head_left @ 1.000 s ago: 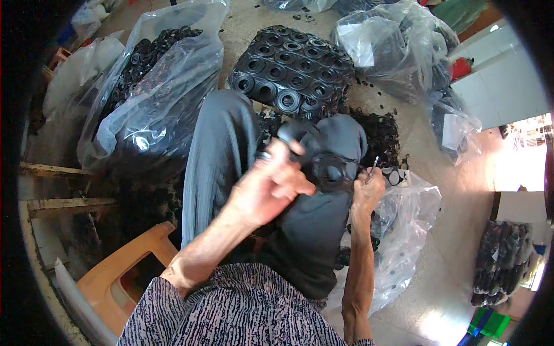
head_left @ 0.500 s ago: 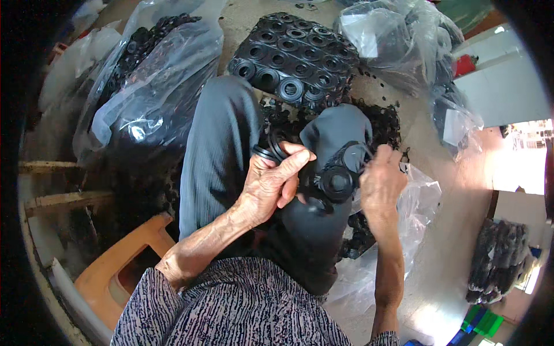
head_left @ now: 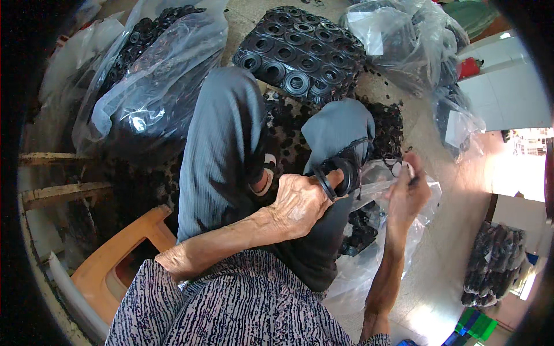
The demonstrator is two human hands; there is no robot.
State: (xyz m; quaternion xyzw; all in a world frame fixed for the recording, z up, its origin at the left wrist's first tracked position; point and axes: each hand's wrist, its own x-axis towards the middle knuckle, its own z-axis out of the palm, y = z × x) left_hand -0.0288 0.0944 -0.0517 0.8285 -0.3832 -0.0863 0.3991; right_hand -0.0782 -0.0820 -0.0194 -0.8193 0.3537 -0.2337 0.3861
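My left hand (head_left: 300, 205) is closed around black rubber rings (head_left: 324, 183), over my right thigh. Its fingertips reach to a dark ring-shaped rubber part (head_left: 348, 176) that rests on that leg. To the right of the knee is my right hand (head_left: 408, 193), its fingers curled and pressed together. Something small and pale shows at its fingertips beside a thin dark loop; I cannot make out what it holds.
A black moulded rubber sheet full of ring shapes (head_left: 297, 84) lies on the floor ahead. Black scraps (head_left: 386, 124) are scattered around my feet. Clear plastic bags (head_left: 158, 95) stand at both sides. An orange plastic stool (head_left: 95, 271) is at the left.
My left hand has moved right with the rings, up to the rubber part on my thigh. My right hand has moved away to the right, off that part.
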